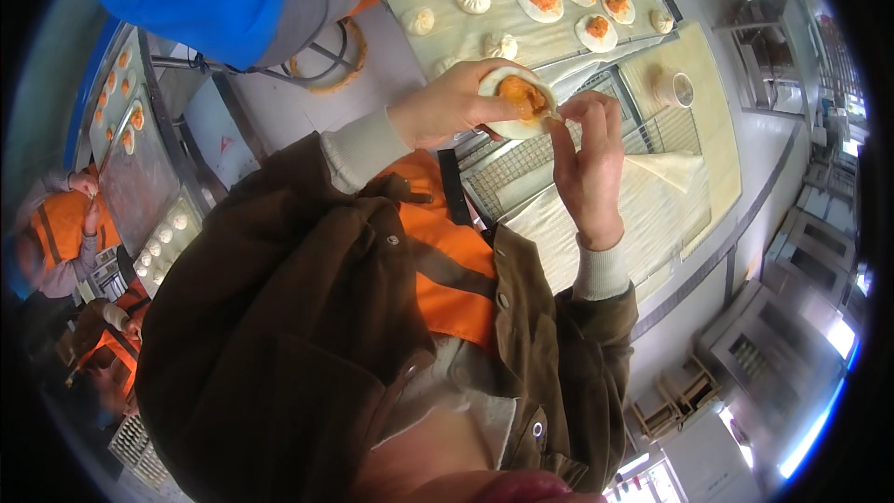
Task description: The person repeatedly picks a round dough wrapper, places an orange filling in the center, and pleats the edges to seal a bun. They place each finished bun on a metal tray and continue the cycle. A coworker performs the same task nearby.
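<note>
Brown jacket sleeves fill the foreground, over an orange apron. Above them the left hand (447, 107) cups a round dough wrapper (518, 102) heaped with orange filling, held in the air above the counter (652, 214). At its three o'clock edge the right hand (589, 163) has its fingers (570, 116) closed on the rim. Small, even pleats would likely seal it best. Filled wrappers and finished buns sit on a tray (466, 33) at twelve o'clock.
</note>
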Demonstrator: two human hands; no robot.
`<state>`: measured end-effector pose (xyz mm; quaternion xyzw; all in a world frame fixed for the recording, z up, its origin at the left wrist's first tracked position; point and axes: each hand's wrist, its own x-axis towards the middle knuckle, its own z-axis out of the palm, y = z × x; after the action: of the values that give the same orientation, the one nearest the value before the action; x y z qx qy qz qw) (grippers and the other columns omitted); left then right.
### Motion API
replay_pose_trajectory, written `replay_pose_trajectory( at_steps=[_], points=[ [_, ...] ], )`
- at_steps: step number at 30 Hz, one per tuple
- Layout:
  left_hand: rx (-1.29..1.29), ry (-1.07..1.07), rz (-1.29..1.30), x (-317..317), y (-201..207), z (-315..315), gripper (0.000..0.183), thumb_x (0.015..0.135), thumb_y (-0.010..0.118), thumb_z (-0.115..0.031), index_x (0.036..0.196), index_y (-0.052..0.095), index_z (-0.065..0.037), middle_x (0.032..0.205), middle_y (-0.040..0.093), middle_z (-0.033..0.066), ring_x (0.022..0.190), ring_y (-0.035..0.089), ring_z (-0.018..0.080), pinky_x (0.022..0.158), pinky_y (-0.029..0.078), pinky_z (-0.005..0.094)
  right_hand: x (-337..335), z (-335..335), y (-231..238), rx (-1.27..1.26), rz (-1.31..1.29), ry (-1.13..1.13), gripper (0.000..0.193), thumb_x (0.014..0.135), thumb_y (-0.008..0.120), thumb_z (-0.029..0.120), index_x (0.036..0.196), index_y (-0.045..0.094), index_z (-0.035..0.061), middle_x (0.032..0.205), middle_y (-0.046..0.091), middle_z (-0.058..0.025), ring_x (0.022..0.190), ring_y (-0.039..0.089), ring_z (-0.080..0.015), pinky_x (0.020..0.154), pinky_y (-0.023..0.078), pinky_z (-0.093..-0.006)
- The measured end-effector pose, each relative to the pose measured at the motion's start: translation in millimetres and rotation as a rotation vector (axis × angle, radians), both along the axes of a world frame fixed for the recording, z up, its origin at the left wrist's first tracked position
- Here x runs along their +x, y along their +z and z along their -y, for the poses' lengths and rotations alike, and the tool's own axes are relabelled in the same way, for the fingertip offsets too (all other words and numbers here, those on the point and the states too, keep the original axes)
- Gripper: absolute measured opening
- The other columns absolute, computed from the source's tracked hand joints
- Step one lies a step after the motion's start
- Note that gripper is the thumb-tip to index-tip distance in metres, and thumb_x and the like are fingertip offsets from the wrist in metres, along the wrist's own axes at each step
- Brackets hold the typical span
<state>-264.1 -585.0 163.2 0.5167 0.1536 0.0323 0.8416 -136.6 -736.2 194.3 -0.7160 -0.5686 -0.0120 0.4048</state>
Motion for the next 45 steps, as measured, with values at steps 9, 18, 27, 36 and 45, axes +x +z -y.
replay_pose_trajectory(
  at_steps=[9, 18, 27, 36, 45],
  points=[
    [0.467, 0.116, -0.039, 5.6, -14.9, 6.6, 0.035, 0.089, 0.063, -0.006, 0.124, 0.060, -0.001, 0.108, 0.067, 0.0052, 0.099, 0.061, 0.0101, 0.089, 0.049, 0.0263, -4.3, -4.1, 6.6, -0.010, -0.007, 0.040, 0.028, 0.082, 0.070, -0.003, 0.109, 0.062, 0.0010, 0.082, 0.062, -0.0141, 0.066, 0.062, -0.0302, 0.058, 0.050, -0.0365],
    [0.369, 0.128, -0.038, 2.1, -7.6, -3.0, 0.039, 0.093, 0.060, -0.010, 0.130, 0.056, -0.001, 0.111, 0.066, 0.0089, 0.104, 0.061, 0.0148, 0.092, 0.048, 0.0289, -2.9, -8.8, 3.8, -0.079, -0.058, 0.031, 0.021, 0.084, 0.066, -0.006, 0.104, 0.061, 0.0004, 0.081, 0.062, -0.0142, 0.068, 0.063, -0.0312, 0.059, 0.050, -0.0381],
    [0.871, 0.175, 0.113, 0.6, -11.1, 2.4, 0.035, 0.089, 0.059, -0.005, 0.124, 0.062, -0.003, 0.108, 0.065, 0.0135, 0.100, 0.063, 0.0210, 0.088, 0.049, 0.0314, -4.2, -11.4, 9.1, -0.032, -0.036, 0.132, 0.019, 0.084, 0.065, -0.006, 0.102, 0.060, -0.0002, 0.081, 0.061, -0.0153, 0.067, 0.062, -0.0325, 0.059, 0.050, -0.0379],
    [0.969, 0.163, 0.143, 3.4, -16.3, -0.2, 0.037, 0.086, 0.063, -0.006, 0.122, 0.062, -0.001, 0.105, 0.063, 0.0147, 0.096, 0.063, 0.0261, 0.085, 0.049, 0.0329, -8.3, -15.0, 7.8, -0.144, -0.071, 0.096, 0.017, 0.085, 0.065, -0.004, 0.101, 0.060, 0.0003, 0.082, 0.063, -0.0159, 0.067, 0.063, -0.0345, 0.057, 0.050, -0.0407],
    [0.990, 0.196, 0.170, 2.8, -14.2, -3.3, 0.033, 0.086, 0.061, -0.003, 0.119, 0.063, -0.001, 0.111, 0.064, 0.0151, 0.107, 0.062, 0.0307, 0.094, 0.048, 0.0364, -2.7, -14.6, 7.9, -0.159, -0.110, 0.076, 0.016, 0.085, 0.066, -0.001, 0.100, 0.060, 0.0013, 0.086, 0.065, -0.0162, 0.065, 0.065, -0.0329, 0.056, 0.052, -0.0399]
  ],
)
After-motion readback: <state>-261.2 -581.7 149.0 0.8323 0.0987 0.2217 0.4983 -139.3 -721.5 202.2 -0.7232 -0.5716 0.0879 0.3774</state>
